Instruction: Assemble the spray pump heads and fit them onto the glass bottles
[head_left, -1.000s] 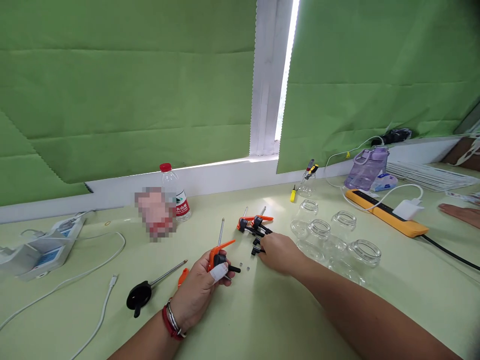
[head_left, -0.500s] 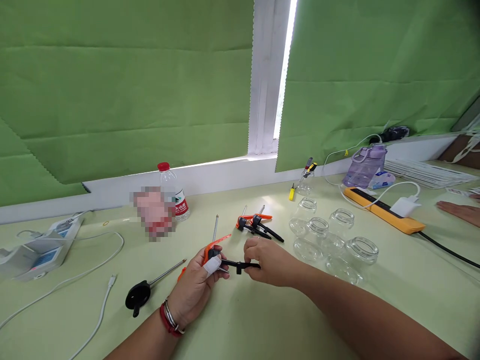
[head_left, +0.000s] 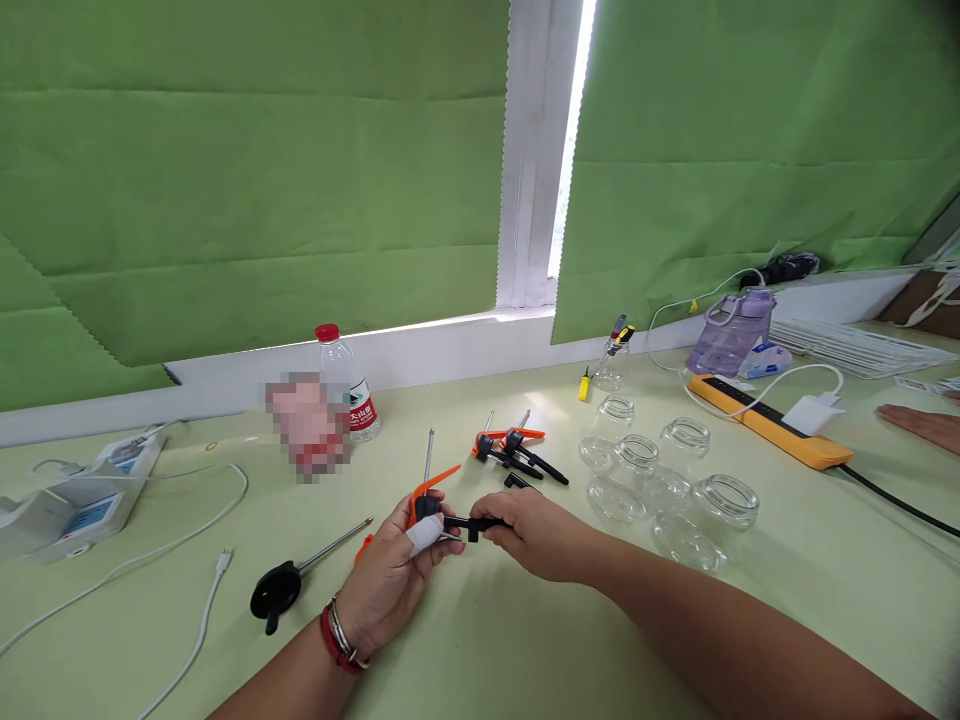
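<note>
My left hand [head_left: 401, 550], its thumb wrapped in white tape, is closed around an orange-and-black part with a thin metal rod [head_left: 430, 470] pointing up and away. My right hand [head_left: 525, 530] pinches a black tube with a small tab [head_left: 473, 530]; its left end meets the held part at my left fingers. Whether the two are joined, I cannot tell. A small black piece [head_left: 517, 481] lies just beyond my right knuckles. Behind it lie two similar orange-and-black parts [head_left: 517, 440] with rods and black tubes. Left of my left hand rests a black round part [head_left: 277, 590] with a metal rod.
Several clear glass jars [head_left: 637, 455] stand to the right; screwdrivers [head_left: 621, 340] sit in one farther back. A yellow power strip [head_left: 765, 420] and purple bottle [head_left: 731, 330] are beyond. Left are a water bottle [head_left: 364, 410], white power strip [head_left: 120, 490] and cable [head_left: 206, 610]. Another person's hand [head_left: 922, 425] rests far right.
My right hand has moved slightly left and down along the black tube, uncovering the small black piece behind it. My left hand has stayed nearly still.
</note>
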